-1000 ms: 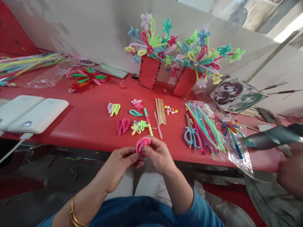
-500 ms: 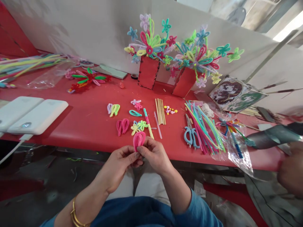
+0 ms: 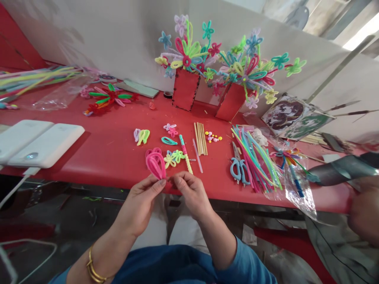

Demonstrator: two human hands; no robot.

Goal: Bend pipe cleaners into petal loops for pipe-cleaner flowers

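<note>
Lower left: a gold bracelet (image 3: 94,267) is circling the left forearm (image 3: 114,240), the blue sleeve (image 3: 60,276) running off the bottom edge. Lower centre: left hand (image 3: 139,209) is gripping a pink loop (image 3: 155,162) between thumb and fingers; the loop's lower end is disappearing behind the thumb. Right hand (image 3: 192,195) is curling just beside it, thumb near forefinger; cannot tell whether it is gripping anything. Left of centre: the held loop is overlapping other pink loops (image 3: 158,149), outlines merging. Right of it, yellow and green flowers (image 3: 174,158) are lying by a banded stick (image 3: 184,146) on the red table (image 3: 112,154). Right of centre: blue-handled scissors (image 3: 239,167) are lying beside coloured stems (image 3: 254,157). Right edge: another person (image 3: 365,213) is being cut off, blurred. Upper centre: fuzzy bouquets (image 3: 189,53) are hiding the tops of two red boxes (image 3: 186,90).
</note>
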